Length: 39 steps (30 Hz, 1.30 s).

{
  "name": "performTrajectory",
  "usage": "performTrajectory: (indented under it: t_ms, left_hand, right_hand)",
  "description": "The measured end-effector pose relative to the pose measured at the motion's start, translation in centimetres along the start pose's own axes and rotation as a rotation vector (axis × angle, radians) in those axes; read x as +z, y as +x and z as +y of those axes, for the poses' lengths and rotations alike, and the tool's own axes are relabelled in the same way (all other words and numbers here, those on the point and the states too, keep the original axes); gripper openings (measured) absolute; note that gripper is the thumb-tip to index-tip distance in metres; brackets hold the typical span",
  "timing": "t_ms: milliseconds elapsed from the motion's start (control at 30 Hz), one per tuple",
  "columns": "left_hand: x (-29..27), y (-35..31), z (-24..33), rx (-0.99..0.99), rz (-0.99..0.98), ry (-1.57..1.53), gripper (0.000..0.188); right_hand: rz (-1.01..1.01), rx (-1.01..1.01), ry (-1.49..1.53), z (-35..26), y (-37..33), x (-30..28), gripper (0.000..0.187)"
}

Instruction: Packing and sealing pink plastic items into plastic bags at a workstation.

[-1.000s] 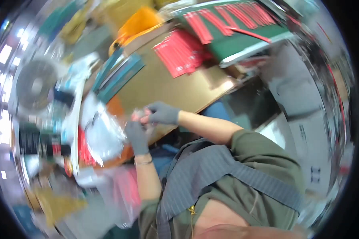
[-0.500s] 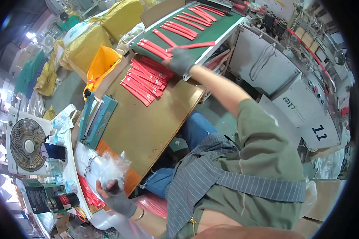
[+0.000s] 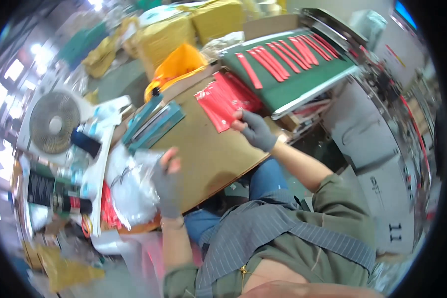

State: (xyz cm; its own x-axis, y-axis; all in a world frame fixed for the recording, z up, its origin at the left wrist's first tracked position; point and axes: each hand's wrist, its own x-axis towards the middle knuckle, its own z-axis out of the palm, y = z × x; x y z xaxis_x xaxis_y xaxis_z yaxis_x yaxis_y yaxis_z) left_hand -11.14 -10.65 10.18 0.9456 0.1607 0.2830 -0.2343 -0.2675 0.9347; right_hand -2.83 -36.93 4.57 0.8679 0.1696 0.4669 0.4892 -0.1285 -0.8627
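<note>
A pile of long, narrow red packets (image 3: 218,105) lies on the far part of the brown tabletop (image 3: 203,161). My right hand (image 3: 257,131), in a grey fingerless glove, is at the pile's right edge, with thumb and fingertips closed on the red packets there. My left hand (image 3: 168,185), gloved the same way, is raised over the table's left side, beside a clear plastic bag (image 3: 134,184). Motion smears its fingers, and no held thing shows in it. Several more red strips (image 3: 270,62) lie in a row on the green conveyor belt (image 3: 263,94) beyond the pile.
A teal bag sealer (image 3: 156,126) stands at the table's left edge, near an orange bag (image 3: 181,64). To the left are a white fan (image 3: 54,121), a dark phone (image 3: 85,142) and a black canister (image 3: 69,203). Grey machine cabinets (image 3: 362,134) stand at the right.
My right hand has moved from the belt's near end to the pile, and the nearest strips have left the belt. My left hand has risen from the plastic bag toward the table. The view has turned.
</note>
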Motion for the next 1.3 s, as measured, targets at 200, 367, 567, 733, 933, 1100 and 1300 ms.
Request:
performTrajectory:
  t_ms: [200, 367, 567, 733, 933, 1100, 1300]
  left_hand:
    - [2.6, 2.4, -1.3, 0.224, -0.114, 0.015, 0.022]
    - [0.1, 1.2, -1.3, 0.103, -0.158, 0.078, 0.015]
    - [-1.1, 1.0, -2.8, 0.209, -0.246, 0.084, 0.015]
    - [-1.8, -0.2, -2.8, -0.08, -0.234, -0.097, 0.018]
    - [-3.1, -1.8, -3.1, -0.249, -0.142, -0.297, 0.021]
    - [-1.7, -1.7, -2.7, -0.131, -0.169, -0.326, 0.021]
    - [-1.1, -2.0, -4.3, 0.177, -0.163, 0.222, 0.024]
  right_hand:
    - [-0.21, -0.137, 0.081, -2.3, 0.2, 7.3, 0.027]
    - [-0.357, -0.319, 0.024, -9.7, 4.7, 6.4, 0.028]
    - [-0.526, -0.212, 0.066, -10.1, 6.3, 9.2, 0.022]
    - [-0.303, 0.11, 0.221, -10.2, 7.7, 9.1, 0.023]
    - [-0.244, 0.318, 0.341, -10.8, 9.6, 5.9, 0.035]
    - [-0.325, 0.277, 0.266, -11.9, 6.8, 5.4, 0.033]
    - [-0.4, -0.018, 0.122, -10.1, 4.1, 7.3, 0.027]
